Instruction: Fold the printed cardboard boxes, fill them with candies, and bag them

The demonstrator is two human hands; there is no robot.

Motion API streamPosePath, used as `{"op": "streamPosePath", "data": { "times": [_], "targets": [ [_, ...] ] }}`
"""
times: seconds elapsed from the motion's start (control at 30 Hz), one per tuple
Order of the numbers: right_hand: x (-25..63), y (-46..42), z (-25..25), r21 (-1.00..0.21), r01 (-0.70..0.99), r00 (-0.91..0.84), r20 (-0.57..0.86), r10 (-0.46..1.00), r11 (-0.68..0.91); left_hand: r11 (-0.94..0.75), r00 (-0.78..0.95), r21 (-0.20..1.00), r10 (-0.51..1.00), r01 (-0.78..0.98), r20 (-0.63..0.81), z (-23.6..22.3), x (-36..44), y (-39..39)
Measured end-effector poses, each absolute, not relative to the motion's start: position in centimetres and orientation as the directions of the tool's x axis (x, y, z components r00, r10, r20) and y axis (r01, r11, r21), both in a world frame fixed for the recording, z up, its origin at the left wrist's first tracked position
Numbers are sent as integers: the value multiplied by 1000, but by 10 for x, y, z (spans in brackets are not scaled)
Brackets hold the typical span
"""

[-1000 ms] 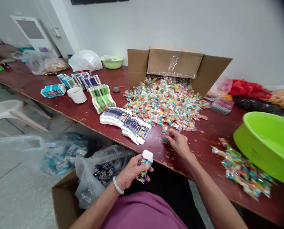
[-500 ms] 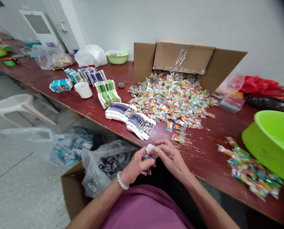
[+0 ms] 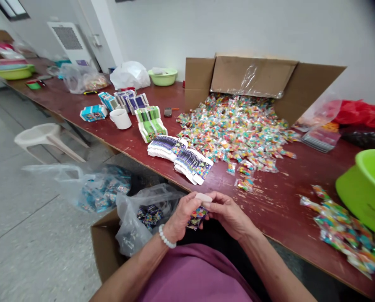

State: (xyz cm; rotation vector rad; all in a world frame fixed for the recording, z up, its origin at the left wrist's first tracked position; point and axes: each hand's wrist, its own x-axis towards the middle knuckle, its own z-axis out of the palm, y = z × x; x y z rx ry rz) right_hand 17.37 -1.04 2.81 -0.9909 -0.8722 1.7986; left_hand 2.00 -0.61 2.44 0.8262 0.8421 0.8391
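Note:
A small purple printed carton (image 3: 197, 216) with a white end flap is held in front of my lap. My left hand (image 3: 181, 214), with a white bead bracelet at the wrist, is closed round its left side. Thumb and fingers of my right hand (image 3: 227, 212) pinch the carton near the white flap at its upper right. Just beyond my hands, flat purple cartons (image 3: 192, 164) lie fanned in two overlapping rows at the table edge. Behind them is a large heap of wrapped candies (image 3: 234, 126), spilling from a cardboard box (image 3: 253, 75) on its side.
A green basin (image 3: 363, 188) stands at the right beside more wrapped candies (image 3: 341, 235). Left on the table (image 3: 127, 147) are green cartons (image 3: 150, 122) and a white mug (image 3: 121, 119). Below, a plastic bag (image 3: 127, 235) holds purple packs. A white stool (image 3: 45, 136) stands farther left.
My right hand has closed in on the carton, and its white flap now lies flatter between both hands. The view has turned slightly left, so everything on the table appears farther right.

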Motion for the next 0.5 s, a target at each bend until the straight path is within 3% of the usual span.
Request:
{"op": "streamPosePath", "data": {
  "times": [0.1,0.17,0.23,0.3,0.37,0.5],
  "targets": [
    [175,-8,25,-938,-295,-174,-136,975,-183,495,450,792,835,-358,-318,22,19,-5],
    [179,-7,24,-995,-78,-94,75,993,68,582,509,705,784,-404,-355,20,18,-3],
    [184,-7,26,-940,166,-145,277,950,299,643,534,639,746,-422,-398,17,18,-1],
    [187,-7,28,-847,296,-262,373,890,442,674,518,612,727,-414,-450,16,18,1],
    [187,-8,29,-824,324,-311,370,875,464,673,483,626,731,-394,-481,18,18,1],
    [180,-9,27,-894,332,-203,244,948,301,520,369,786,840,-336,-398,24,19,-2]
  ]
}}
